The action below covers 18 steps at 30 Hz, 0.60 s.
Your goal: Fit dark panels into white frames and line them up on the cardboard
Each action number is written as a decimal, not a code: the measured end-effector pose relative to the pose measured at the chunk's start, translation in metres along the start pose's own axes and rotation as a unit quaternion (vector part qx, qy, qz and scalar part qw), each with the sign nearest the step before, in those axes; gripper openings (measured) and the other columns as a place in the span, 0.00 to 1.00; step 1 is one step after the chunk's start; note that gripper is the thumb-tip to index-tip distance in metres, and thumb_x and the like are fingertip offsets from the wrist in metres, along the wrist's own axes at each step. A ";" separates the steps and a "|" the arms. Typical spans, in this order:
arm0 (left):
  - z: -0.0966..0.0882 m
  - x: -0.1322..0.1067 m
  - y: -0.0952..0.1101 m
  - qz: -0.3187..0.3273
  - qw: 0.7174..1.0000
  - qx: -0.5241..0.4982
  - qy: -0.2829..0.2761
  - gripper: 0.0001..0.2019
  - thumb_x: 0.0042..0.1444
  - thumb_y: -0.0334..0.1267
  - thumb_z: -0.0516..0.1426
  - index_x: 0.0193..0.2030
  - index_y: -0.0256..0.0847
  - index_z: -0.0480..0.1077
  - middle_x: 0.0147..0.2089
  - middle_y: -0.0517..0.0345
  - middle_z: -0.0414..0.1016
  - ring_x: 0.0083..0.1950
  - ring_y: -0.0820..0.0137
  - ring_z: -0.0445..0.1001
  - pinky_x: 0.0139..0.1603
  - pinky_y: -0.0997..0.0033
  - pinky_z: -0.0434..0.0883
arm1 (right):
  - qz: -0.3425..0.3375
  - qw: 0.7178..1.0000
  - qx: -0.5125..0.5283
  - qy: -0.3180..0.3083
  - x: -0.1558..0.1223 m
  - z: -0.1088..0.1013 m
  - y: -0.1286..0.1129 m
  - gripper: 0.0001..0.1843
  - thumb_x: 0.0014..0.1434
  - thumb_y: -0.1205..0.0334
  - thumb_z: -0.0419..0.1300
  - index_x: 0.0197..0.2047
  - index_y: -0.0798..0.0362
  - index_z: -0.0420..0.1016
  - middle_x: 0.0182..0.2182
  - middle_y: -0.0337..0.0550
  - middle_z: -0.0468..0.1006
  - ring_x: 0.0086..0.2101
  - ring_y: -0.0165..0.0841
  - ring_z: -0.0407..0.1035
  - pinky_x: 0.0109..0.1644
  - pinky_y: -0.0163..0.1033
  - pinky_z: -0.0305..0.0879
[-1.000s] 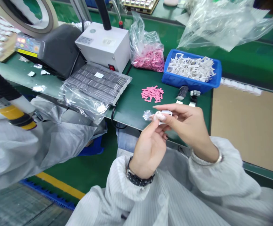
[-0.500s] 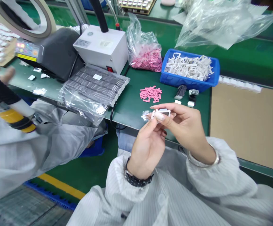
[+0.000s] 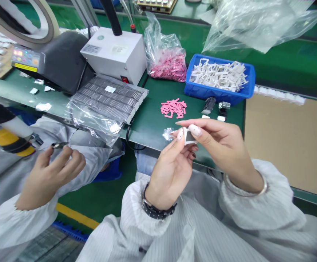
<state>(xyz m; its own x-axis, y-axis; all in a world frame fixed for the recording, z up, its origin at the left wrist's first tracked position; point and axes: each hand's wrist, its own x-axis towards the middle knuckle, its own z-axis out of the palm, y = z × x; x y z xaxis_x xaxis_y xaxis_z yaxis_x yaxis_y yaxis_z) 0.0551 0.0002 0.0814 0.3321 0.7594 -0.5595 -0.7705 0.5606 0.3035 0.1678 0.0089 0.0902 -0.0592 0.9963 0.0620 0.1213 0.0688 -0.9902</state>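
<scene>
My left hand point(image 3: 170, 174) and my right hand point(image 3: 220, 143) meet in front of me above the green bench. Between their fingertips they pinch a small white rectangular plastic frame point(image 3: 190, 137), partly hidden by my fingers. A scrap of clear shiny film point(image 3: 168, 134) sticks out to the left of my left fingertips, and it seems to be held with the frame. Nearest my hands on the bench lie a loose heap of small pink strips point(image 3: 173, 108) and small dark parts point(image 3: 209, 105).
A blue bin of white plastic frames point(image 3: 220, 78) and a bag of pink strips point(image 3: 166, 65) stand behind. Grey strips on plastic point(image 3: 109, 98) lie beside a white box point(image 3: 114, 54). A co-worker's hand point(image 3: 53, 178) holds a small dark item at left.
My hands have turned the white frame so its dark middle shows, and they have shifted slightly right. A co-worker's hand has come into view at lower left.
</scene>
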 end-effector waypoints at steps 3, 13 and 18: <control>-0.001 0.003 -0.004 0.027 0.999 0.031 -0.032 0.07 0.59 0.34 0.57 0.33 0.41 0.76 0.36 0.60 0.75 0.36 0.76 0.70 0.41 0.75 0.63 | 0.008 1.000 0.013 -0.003 0.002 -0.004 0.001 0.06 0.59 0.58 0.63 0.40 0.46 0.80 0.36 0.39 0.82 0.31 0.31 0.76 0.30 0.34 0.73; 0.006 0.025 -0.030 0.390 0.760 0.497 -0.153 0.08 0.53 0.35 0.63 0.39 0.51 0.80 0.43 0.59 0.80 0.46 0.66 0.69 0.52 0.63 0.63 | -0.074 0.996 -0.056 0.003 -0.036 -0.090 0.008 0.24 0.47 0.67 0.71 0.49 0.43 0.77 0.49 0.41 0.78 0.52 0.37 0.71 0.58 0.45 0.69; 0.012 0.033 -0.045 0.520 0.590 0.598 -0.154 0.22 0.51 0.35 0.64 0.54 0.54 0.72 0.45 0.59 0.81 0.42 0.63 0.68 0.47 0.59 0.64 | 0.025 0.995 0.028 0.093 -0.052 -0.103 0.013 0.16 0.51 0.65 0.69 0.45 0.47 0.79 0.39 0.41 0.82 0.39 0.32 0.78 0.44 0.36 0.78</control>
<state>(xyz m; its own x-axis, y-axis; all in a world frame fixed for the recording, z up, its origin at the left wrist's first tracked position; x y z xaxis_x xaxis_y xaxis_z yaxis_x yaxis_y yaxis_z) 0.1074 0.0042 0.0581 0.2427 0.8191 0.5198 0.2300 -0.5691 0.7894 0.2745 -0.0363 0.0874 0.1305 0.9910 0.0303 0.0640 0.0220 -0.9977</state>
